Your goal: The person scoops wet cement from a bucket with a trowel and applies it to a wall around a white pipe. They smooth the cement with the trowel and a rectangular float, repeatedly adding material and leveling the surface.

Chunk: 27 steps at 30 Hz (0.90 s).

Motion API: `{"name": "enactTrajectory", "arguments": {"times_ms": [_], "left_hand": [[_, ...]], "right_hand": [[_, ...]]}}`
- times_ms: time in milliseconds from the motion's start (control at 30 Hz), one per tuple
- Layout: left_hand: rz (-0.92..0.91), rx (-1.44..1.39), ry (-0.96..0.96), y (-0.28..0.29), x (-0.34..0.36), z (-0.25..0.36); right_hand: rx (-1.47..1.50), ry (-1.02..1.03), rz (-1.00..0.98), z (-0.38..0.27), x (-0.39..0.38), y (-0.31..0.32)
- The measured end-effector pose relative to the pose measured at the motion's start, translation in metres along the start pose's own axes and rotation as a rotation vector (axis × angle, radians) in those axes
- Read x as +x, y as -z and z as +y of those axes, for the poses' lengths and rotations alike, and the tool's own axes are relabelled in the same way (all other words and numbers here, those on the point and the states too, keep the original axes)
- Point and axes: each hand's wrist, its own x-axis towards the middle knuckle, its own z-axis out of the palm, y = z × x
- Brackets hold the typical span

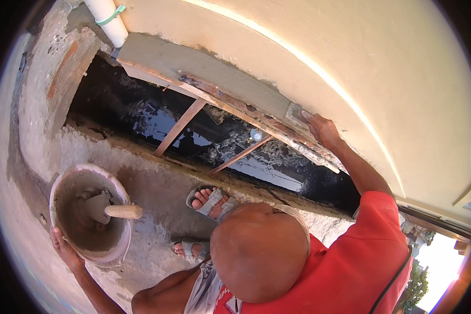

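My left hand (65, 247) grips the outer rim of a round bucket (52, 199) standing on the concrete at the left. Inside lie wet grey mortar (91, 238) and a trowel (123, 211), its blade in the mix and its wooden handle leaning over the rim. My right hand (323, 130) is stretched out to the wall, fingers closed round a small flat grey float (296, 115). That float rests on a fresh band of grey mortar (220, 76) along the wall's foot. Below the band runs a mortar-stained wooden board (246, 112).
An open drain with dark water (162, 120) lies between my feet and the wall. Two wooden struts, one wider (180, 125) and one thinner (240, 155), span it. A white pipe (107, 23) stands at the far left corner. My sandalled foot (209, 203) is near the drain's edge.
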Motion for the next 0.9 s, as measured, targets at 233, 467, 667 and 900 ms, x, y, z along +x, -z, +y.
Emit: {"name": "enactTrajectory", "arguments": {"times_ms": [233, 467, 667, 900], "left_hand": [[0.058, -0.043, 0.059, -0.007, -0.005, 0.002], [0.064, -0.004, 0.026, -0.006, -0.005, 0.001], [-0.001, 0.034, 0.011, 0.003, -0.007, -0.001], [0.096, 0.05, 0.037, 0.009, -0.007, -0.007]], "right_hand": [[-0.109, -0.211, -0.07, 0.041, -0.114, -0.008], [0.085, -0.099, 0.212, -0.011, -0.061, 0.03], [0.078, -0.001, 0.272, -0.049, 0.029, 0.01], [0.059, 0.01, 0.224, -0.042, 0.032, -0.007]]}}
